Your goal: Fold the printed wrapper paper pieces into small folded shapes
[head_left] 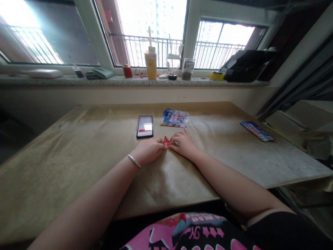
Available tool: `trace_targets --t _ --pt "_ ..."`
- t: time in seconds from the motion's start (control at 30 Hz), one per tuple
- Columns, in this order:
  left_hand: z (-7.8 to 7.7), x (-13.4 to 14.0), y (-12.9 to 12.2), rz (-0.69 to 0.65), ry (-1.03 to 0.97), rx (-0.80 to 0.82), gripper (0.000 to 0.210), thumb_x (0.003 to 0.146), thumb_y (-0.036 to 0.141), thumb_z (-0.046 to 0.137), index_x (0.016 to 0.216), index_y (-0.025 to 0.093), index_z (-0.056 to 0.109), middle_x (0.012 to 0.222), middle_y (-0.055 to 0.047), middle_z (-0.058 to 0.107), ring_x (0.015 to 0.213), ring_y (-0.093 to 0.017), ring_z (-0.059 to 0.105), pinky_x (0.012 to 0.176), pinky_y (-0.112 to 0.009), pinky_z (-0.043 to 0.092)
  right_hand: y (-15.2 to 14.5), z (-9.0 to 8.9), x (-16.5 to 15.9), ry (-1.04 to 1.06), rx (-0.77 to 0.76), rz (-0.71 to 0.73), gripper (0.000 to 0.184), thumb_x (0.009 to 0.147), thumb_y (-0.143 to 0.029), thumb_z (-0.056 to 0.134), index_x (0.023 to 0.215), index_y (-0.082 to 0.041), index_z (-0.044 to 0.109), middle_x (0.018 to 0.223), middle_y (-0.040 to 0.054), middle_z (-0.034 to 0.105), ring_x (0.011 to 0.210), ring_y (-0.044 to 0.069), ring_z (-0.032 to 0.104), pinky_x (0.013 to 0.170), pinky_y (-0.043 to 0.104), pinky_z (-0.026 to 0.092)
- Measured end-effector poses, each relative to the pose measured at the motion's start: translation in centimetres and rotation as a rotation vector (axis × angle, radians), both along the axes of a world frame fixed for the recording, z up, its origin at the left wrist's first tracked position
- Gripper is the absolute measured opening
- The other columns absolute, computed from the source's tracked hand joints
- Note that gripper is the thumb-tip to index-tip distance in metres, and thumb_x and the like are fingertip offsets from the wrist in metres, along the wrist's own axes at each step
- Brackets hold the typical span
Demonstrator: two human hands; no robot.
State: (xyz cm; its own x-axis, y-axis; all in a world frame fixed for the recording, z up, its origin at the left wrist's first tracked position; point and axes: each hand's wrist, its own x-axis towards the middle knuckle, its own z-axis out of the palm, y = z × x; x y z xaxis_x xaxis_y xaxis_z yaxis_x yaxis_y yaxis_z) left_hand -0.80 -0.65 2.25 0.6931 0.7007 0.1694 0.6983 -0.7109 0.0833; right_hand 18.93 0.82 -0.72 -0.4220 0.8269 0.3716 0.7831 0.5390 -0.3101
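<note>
A small piece of folded red paper (166, 140) rises to a point between my two hands, just above the tabletop. My left hand (152, 150), with a silver bangle on its wrist, pinches the paper's lower left side. From the other side, the thumb and fingertips of my right hand (184, 143) close on its lower right edge. The fingers cover much of the paper's lower part. Beyond my left hand lies a phone (145, 133) with a lit screen. A stack of blue printed leaflets (175, 118) lies behind my right hand.
A gold-toned cover drapes the table (104, 139). Another blue leaflet (257, 131) lies near the right edge. On the windowsill (99, 81) stand a yellow drink cup (151, 66), a red jar (127, 71), yellow tape (217, 75) and a black box (244, 66).
</note>
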Motion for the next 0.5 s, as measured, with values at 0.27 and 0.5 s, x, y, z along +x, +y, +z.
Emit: trace_targets --t 0.27,0.5 --pt "-0.2 -0.8 0.6 -0.058 -0.027 -0.013 0.039 0.079 0.008 0.048 0.105 0.030 0.069 0.114 0.000 0.065 0.103 -0.016 0.060 0.092 -0.029 0.047 0.2 -0.3 0.1 0.014 -0.012 0.011 0.015 0.078 -0.036 0.065 0.075 -0.024 0.073 0.091 0.0049 0.068 0.087 0.019 0.059 0.082 0.032 0.041" --pt "-0.4 -1.3 1.3 -0.070 -0.045 -0.104 0.040 0.080 0.010 0.048 0.113 0.023 0.065 0.118 -0.003 0.064 0.106 -0.017 0.060 0.095 -0.031 0.046 0.1 -0.1 0.5 0.026 -0.022 0.095 0.015 0.078 -0.038 0.066 0.081 -0.025 0.074 0.093 0.0042 0.067 0.088 0.018 0.058 0.083 0.030 0.043"
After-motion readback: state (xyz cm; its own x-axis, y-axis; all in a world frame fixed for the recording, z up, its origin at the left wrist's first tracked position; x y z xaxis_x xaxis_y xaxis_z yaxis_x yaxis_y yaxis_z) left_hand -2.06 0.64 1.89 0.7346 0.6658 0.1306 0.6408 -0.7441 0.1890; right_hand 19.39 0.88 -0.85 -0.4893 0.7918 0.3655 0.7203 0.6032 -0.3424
